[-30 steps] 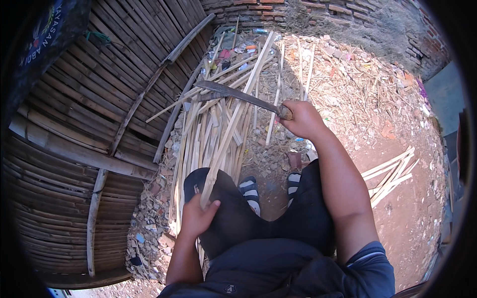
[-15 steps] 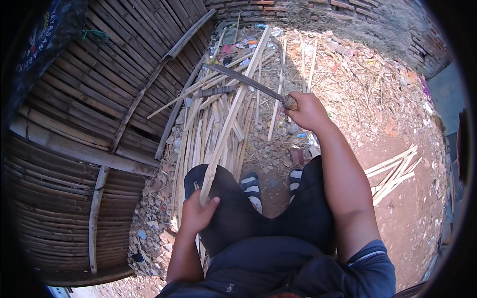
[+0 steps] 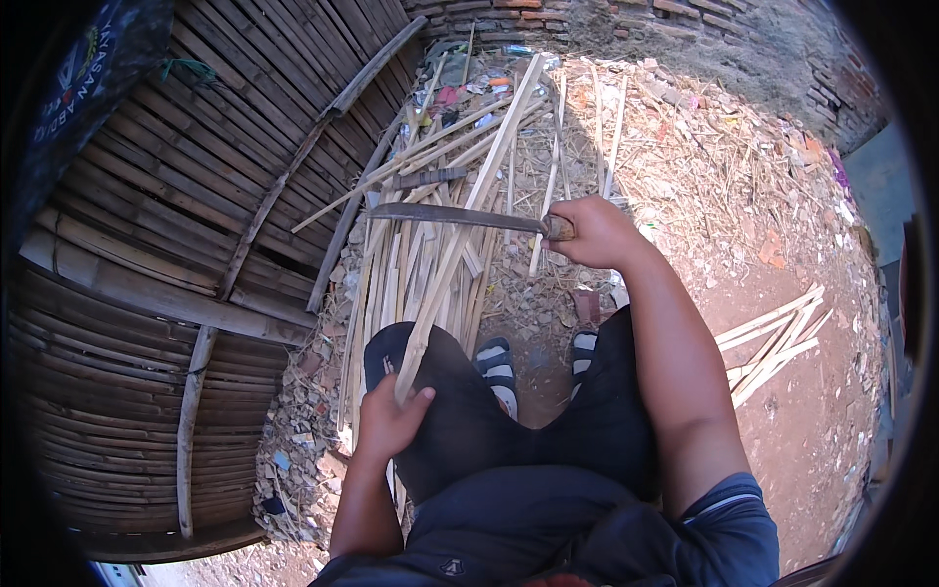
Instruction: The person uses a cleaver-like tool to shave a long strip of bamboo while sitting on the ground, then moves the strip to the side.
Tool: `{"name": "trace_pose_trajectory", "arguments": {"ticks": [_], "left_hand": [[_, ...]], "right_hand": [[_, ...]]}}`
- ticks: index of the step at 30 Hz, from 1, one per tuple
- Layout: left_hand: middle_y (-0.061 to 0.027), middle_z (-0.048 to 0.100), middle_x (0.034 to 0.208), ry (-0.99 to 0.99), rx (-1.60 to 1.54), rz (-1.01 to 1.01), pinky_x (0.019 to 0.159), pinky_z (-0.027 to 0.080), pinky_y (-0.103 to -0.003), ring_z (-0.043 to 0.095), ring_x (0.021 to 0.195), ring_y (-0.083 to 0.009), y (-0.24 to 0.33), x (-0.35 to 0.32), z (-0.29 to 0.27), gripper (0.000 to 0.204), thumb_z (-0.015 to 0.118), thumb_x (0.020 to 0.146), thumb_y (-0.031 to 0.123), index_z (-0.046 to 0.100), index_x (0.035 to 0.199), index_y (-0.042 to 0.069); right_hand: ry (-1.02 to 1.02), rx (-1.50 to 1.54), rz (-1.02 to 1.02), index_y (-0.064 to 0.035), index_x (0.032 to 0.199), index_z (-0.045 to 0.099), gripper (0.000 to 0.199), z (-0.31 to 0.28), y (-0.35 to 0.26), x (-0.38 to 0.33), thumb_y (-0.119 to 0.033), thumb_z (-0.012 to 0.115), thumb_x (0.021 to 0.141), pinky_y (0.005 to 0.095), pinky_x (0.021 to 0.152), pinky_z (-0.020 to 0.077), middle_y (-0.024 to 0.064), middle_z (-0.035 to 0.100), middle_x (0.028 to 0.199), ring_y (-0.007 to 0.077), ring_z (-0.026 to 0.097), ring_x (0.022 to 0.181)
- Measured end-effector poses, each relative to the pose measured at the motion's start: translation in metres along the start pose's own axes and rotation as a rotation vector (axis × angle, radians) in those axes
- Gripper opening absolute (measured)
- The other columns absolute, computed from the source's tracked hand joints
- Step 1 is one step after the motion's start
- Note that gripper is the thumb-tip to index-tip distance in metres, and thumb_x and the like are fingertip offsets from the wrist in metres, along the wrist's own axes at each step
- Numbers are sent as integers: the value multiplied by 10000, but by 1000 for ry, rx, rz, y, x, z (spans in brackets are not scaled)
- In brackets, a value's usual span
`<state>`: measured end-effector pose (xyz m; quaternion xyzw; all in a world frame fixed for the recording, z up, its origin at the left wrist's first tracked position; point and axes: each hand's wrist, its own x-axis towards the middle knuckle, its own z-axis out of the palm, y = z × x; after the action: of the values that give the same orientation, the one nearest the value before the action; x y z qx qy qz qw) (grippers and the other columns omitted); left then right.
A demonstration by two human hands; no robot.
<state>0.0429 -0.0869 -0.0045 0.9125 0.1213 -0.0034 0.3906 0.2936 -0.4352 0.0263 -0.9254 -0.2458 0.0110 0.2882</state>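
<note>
A long pale bamboo strip [image 3: 443, 262] slants up and away from my left knee. My left hand [image 3: 391, 416] is closed around its near end, beside the thigh. My right hand [image 3: 594, 232] grips the wooden handle of a machete [image 3: 460, 216]. The blade points left and lies across the strip about midway along it; I cannot tell whether the edge bites into the wood. Under the strip, a pile of split bamboo strips [image 3: 391, 284] lies on the ground. A short dark piece of wood [image 3: 428, 179] rests across that pile, just beyond the blade.
On the left stands a bamboo slat wall [image 3: 235, 127]. A brick wall [image 3: 675, 24] closes the far side. Rubble and straw [image 3: 714, 157] cover the ground ahead. Another small bundle of strips [image 3: 778, 338] lies to the right. My sandalled feet [image 3: 499, 377] are between the knees.
The machete has come nearer to me along the bamboo strip, and its blade has turned from slanting to nearly level. My left hand stays at the strip's near end.
</note>
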Motion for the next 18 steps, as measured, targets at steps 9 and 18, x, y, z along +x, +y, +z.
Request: {"name": "trace_pose_trajectory", "arguments": {"ticks": [9, 18], "left_hand": [[13, 614, 705, -69, 1, 0, 610, 477, -295, 569, 658, -81, 10, 7, -2, 326, 848, 948, 301, 657, 923, 38], [22, 598, 692, -32, 25, 13, 589, 457, -288, 549, 646, -69, 5, 3, -1, 315, 839, 951, 291, 651, 920, 40]], "right_hand": [[-11, -113, -36, -97, 1122, 758, 370, 8, -7, -11, -356, 824, 866, 535, 864, 580, 209, 760, 973, 437, 727, 984], [-95, -46, -97, -86, 1065, 734, 335, 8, -7, 6, -338, 817, 859, 544, 827, 580, 206, 753, 972, 433, 732, 967]]}}
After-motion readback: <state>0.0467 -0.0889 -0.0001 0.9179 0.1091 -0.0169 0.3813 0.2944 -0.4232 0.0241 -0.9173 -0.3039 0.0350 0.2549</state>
